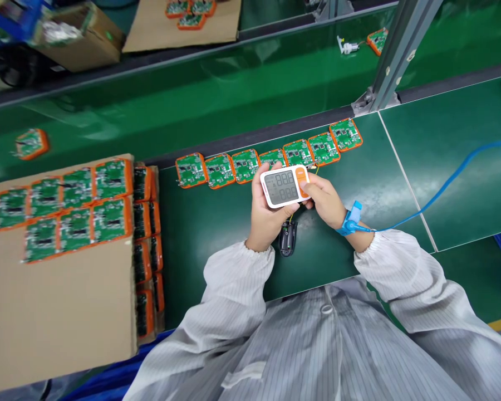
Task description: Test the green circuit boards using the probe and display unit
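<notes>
Both hands hold a white and orange digital meter [280, 188], its grey LCD showing digit segments. My left hand [266, 214] wraps round the display end. My right hand [323, 199] grips the orange button end, with the thumb on the buttons and a blue wrist strap [351, 219] on the wrist. Below the meter, a black battery holder [288, 238] lies on the green bench, and a yellow wire runs up from it toward the meter. Just behind stands a row of orange-framed green circuit boards [245, 165], partly hidden by the meter and fingers.
At left, cardboard [79, 301] carries several more boards [75, 228], with further layers stacked beneath. A metal post [401, 55] rises at the bench's back edge. The strap's blue cord [451, 178] crosses the bench at right. A cardboard box [104, 42] stands at the back left.
</notes>
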`<state>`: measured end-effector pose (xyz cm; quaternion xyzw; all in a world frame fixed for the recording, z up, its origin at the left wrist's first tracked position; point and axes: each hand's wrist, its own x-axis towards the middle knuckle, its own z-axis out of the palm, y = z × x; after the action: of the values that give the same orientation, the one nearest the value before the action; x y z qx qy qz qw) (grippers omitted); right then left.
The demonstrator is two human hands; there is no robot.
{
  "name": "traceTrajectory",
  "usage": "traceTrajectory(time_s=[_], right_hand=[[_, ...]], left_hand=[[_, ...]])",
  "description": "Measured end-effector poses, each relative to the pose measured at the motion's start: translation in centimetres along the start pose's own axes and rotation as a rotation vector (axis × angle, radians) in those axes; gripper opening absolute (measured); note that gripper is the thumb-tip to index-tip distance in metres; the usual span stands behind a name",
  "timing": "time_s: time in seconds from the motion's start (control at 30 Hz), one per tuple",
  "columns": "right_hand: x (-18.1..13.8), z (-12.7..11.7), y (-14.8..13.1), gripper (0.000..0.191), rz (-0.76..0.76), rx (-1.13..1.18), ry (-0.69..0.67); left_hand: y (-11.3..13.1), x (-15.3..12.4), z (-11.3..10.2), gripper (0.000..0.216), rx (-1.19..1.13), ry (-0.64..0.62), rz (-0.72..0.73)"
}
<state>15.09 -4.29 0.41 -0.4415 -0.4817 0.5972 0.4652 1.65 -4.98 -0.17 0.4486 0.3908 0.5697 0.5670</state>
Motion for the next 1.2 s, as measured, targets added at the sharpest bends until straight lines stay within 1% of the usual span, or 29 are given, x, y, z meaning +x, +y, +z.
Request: traceTrajectory(time_s=[0.13, 0.33, 0.43, 0.67, 0.87, 1.07, 1.2], right_hand=[[0.0, 0.1, -0.1, 0.023, -0.003, 0.024, 0.004], [0.0, 0.1, -0.2, 0.025, -0.005, 0.037, 0.014], [0.0, 0.2, -0.1, 0.025, -0.012, 0.048, 0.016], [-0.1, 0.3, -0.2, 0.024, -0.032, 0.052, 0.011], [-0.1, 0.4, 0.0, 0.026, -0.108, 0.082, 0.008], [-0.1, 0.4, 0.2, 0.027, -0.058, 0.073, 0.003], [0.0, 0.4, 0.2, 0.028, -0.057, 0.074, 0.01]], left_hand=[[-0.2, 0.0, -0.2, 0.089, 0.007, -0.026, 0.02], [-1.3, 0.4, -1.3, 0.094, 0.113, -0.151, 0.121], [-1.7, 0.5, -1.6, 0.094, 0.154, -0.184, 0.153], [-1.6, 0.4, -1.6, 0.095, 0.161, -0.186, 0.164], [-1.4, 0.2, -1.5, 0.092, 0.122, -0.168, 0.141], [-1.1, 0.0, -1.1, 0.094, 0.094, -0.132, 0.1], [-1.1, 0.0, -1.1, 0.093, 0.079, -0.133, 0.097]])
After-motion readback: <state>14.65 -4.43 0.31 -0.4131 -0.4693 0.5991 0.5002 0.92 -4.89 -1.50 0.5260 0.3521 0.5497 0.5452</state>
